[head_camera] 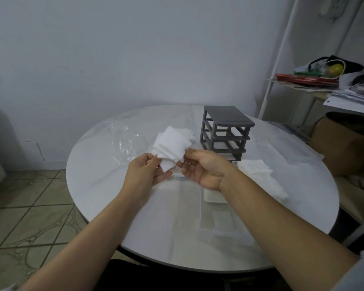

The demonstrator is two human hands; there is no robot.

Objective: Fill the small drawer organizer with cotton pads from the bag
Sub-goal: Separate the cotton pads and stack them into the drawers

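White cotton pads (172, 143), loosely stacked, are pinched between left hand (143, 175) and right hand (202, 169); the grey drawer organizer (225, 131) stands just beyond the right hand, the clear bag (126, 141) beyond the left.

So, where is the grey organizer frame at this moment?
In the head view the grey organizer frame stands on the far part of the round table, right of centre, just beyond the right hand and right of the held cotton pads.

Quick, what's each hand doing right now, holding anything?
Left hand: holds the stack of cotton pads from below, above the table.
Right hand: pinches the same stack at its right edge.
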